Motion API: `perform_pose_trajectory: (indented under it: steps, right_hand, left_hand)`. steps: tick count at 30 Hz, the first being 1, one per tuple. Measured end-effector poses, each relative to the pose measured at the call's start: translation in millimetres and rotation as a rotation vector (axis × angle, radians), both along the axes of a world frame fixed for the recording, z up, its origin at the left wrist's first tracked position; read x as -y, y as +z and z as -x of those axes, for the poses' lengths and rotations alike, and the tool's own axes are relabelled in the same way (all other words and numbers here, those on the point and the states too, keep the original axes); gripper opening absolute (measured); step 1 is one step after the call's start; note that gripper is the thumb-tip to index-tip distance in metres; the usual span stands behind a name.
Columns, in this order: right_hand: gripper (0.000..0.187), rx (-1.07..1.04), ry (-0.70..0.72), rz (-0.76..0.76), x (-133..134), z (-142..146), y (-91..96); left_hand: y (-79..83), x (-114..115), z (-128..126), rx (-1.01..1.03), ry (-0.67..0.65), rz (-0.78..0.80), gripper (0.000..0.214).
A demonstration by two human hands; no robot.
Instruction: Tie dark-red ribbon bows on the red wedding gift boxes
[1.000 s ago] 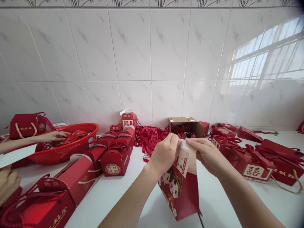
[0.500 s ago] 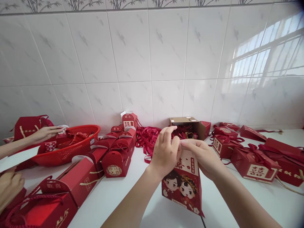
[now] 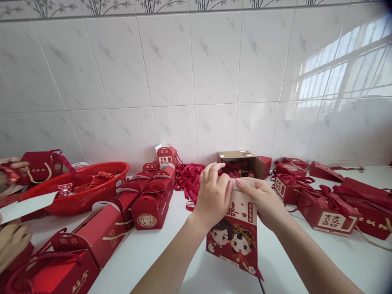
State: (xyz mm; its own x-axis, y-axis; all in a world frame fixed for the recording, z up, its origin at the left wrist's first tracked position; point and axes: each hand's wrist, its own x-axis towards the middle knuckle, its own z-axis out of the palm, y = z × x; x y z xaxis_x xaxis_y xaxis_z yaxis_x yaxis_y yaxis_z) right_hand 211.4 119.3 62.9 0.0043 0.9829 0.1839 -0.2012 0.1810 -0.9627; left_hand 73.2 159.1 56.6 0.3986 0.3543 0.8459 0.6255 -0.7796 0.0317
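Note:
Both my hands pinch the top of a red gift bag printed with a cartoon couple, held upright just above the white counter. My left hand grips the bag's top left edge with thumb and fingers closed. My right hand pinches the top right edge, fingertips meeting the left hand's. A pile of red ribbons lies just behind my hands.
Red gift boxes crowd the left, and more tied with ribbons sit on the right. A brown cardboard box stands by the tiled wall. A red basket is at far left, where another person's hands show.
The bag has been turned from tilted sideways to upright with its printed face toward me. The other person's hand has drawn back from the red basket to the far left edge.

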Motion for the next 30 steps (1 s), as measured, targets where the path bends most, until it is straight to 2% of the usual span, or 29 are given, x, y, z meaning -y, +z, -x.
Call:
perform_pose_trajectory:
  steps: [4, 8, 10, 12, 15, 17, 19, 24, 27, 30]
  right_hand:
    - [0.043, -0.072, -0.038, -0.026, 3.3, -5.5, 5.7]
    - [0.036, -0.115, -0.102, -0.018, 10.3, -14.0, 14.9]
    - [0.031, -0.149, -0.094, 0.010, 13.4, -17.9, 18.6]
    - [0.029, -0.164, -0.057, 0.030, 15.0, -20.1, 20.6]
    - [0.029, -0.182, -0.047, 0.054, 14.6, -20.2, 20.9]
    - [0.027, -0.213, -0.073, 0.059, 13.4, -19.0, 20.4]
    - [0.027, -0.244, -0.093, 0.043, 12.4, -18.0, 20.1]
    - [0.024, -0.243, -0.038, -0.018, 12.3, -18.0, 18.8]
    - [0.026, -0.130, -0.011, -0.077, 13.2, -20.1, 16.9]
    - [0.026, 0.094, -0.081, -0.180, 16.7, -24.0, 16.6]
  left_hand:
    - [2.6, 4.2, 1.2, 0.194, -0.033, 0.158, 0.021]
    - [4.9, -0.1, 5.8, 0.418, -0.095, 0.334, 0.054]
    - [7.1, -3.0, 8.3, 0.503, -0.227, 0.550, 0.069]
    - [10.5, -3.9, 10.6, 0.555, -0.431, 0.816, 0.072]
    - [16.9, -0.8, 13.2, 0.575, -0.722, 1.101, 0.053]
    - [20.9, 2.7, 14.5, 0.571, -0.816, 1.188, 0.042]
    - [24.1, 5.9, 14.9, 0.577, -0.820, 1.243, 0.039]
    - [29.7, 10.4, 13.6, 0.661, -0.631, 1.303, 0.032]
    - [34.7, 12.9, 16.7, 0.632, -0.577, 1.291, 0.028]
    - [41.0, 16.3, 25.6, 0.509, -0.556, 1.286, 0.028]
